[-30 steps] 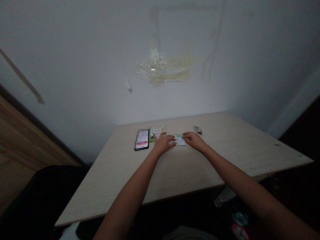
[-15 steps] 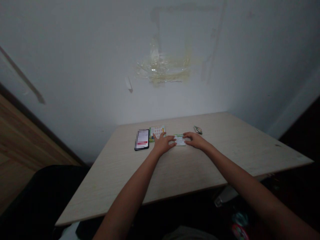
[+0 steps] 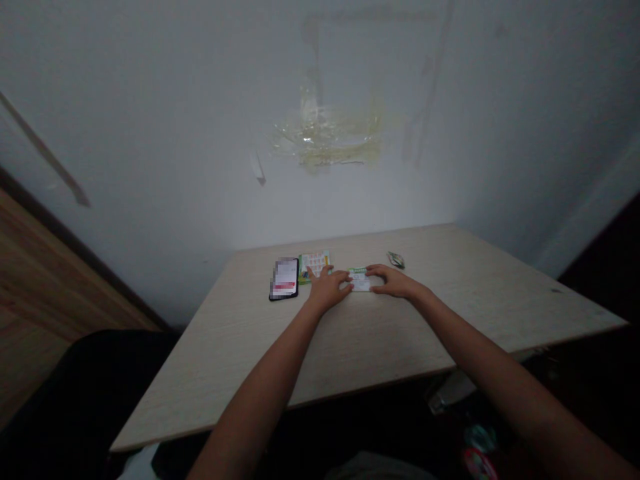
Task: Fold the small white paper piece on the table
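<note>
A small white and green printed paper (image 3: 361, 281) lies on the table between my two hands. My left hand (image 3: 327, 288) has its thumb and fingertips on the left edge of this paper, its other fingers spread. At the right edge, my right hand (image 3: 395, 281) is curved, thumb and forefinger on the paper near its corners. Behind my left hand lies a larger green and white printed booklet or sheet (image 3: 316, 261), partly covered by the fingers. A phone (image 3: 285, 280) with a lit screen is left of that sheet.
A small crumpled, dark and colourful packet or scrap (image 3: 396, 259) lies at the back right of the pale wooden table (image 3: 240, 353). The wall (image 3: 200, 133) behind carries peeling clear tape (image 3: 325, 137). Below the right front edge, a red and white round object (image 3: 480, 463) shows dimly.
The hands and the small paper stay almost in place. My right thumb and wrist have shifted very slightly.
</note>
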Demonstrator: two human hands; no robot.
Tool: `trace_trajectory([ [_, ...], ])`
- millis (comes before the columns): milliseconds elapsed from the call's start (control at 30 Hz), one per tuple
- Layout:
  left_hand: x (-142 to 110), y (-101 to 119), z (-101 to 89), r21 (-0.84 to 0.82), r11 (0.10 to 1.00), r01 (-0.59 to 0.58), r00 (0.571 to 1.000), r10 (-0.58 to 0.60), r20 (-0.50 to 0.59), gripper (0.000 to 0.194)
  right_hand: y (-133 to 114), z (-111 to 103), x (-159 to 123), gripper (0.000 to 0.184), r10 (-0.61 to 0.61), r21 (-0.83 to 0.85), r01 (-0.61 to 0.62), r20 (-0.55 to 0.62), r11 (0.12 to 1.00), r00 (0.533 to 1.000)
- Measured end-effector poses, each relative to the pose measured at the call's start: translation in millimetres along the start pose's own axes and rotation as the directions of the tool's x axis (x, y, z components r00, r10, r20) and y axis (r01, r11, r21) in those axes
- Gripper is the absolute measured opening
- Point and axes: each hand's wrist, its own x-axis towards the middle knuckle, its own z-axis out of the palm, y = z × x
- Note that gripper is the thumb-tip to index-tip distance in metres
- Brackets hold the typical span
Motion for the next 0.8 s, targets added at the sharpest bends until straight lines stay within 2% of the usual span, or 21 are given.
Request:
trace_trajectory([
  [300,-4,15,1.1,0.055,0.998,-0.004,0.996,0.008,-0.083,0.036,1,5,-2,0.049,-0.036,0.026,0.037,-0.025,0.999,0.999],
  [533,-4,17,0.6,0.064,0.998,0.025,0.999,-0.022,-0.046,0.042,-2,5,-2,0.050,-0.036,0.041,0.038,-0.044,0.998,0.998],
  [600,-4,16,1.0,0.049,0.999,0.022,0.999,-0.021,-0.036,0.043,-4,3,-2,0.044,-0.036,0.056,0.038,-0.044,0.998,0.998],
  [733,-4,15,1.8,0.034,0.999,0.020,1.000,-0.020,-0.016,0.042,-9,-3,-2,0.021,-0.030,0.071,0.032,-0.030,0.997,0.999],
  [800,-4,15,1.9,0.038,0.999,0.029,1.000,-0.029,-0.010,0.042,-10,-4,-1,0.019,-0.005,0.071,0.007,-0.030,0.997,1.000],
])
